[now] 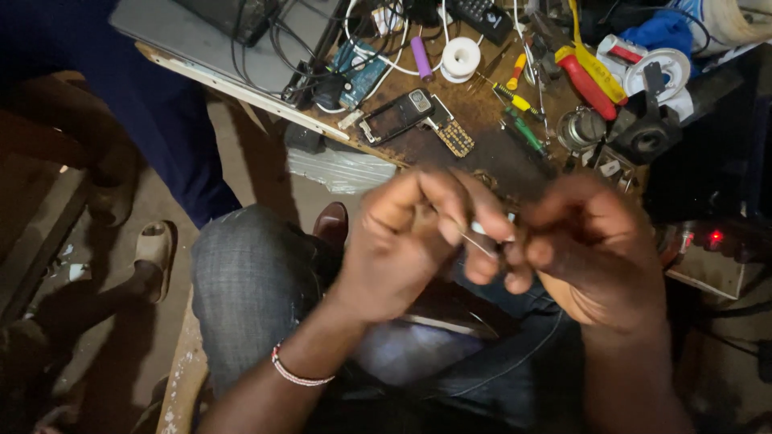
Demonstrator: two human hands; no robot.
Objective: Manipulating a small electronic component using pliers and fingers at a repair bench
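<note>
Both hands are meeting over the lap, the left hand (402, 241) and right hand (587, 249) pinching a thin wire (476, 241) between fingertips, seemingly mid-twist; steadying that fine strand looks like what comes next

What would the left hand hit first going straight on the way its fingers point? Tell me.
The left hand points its fingers right, toward the right hand. It would meet that hand's fingertips first, at the thin wire pinched between them; they nearly touch already, though depth is unclear.
</note>
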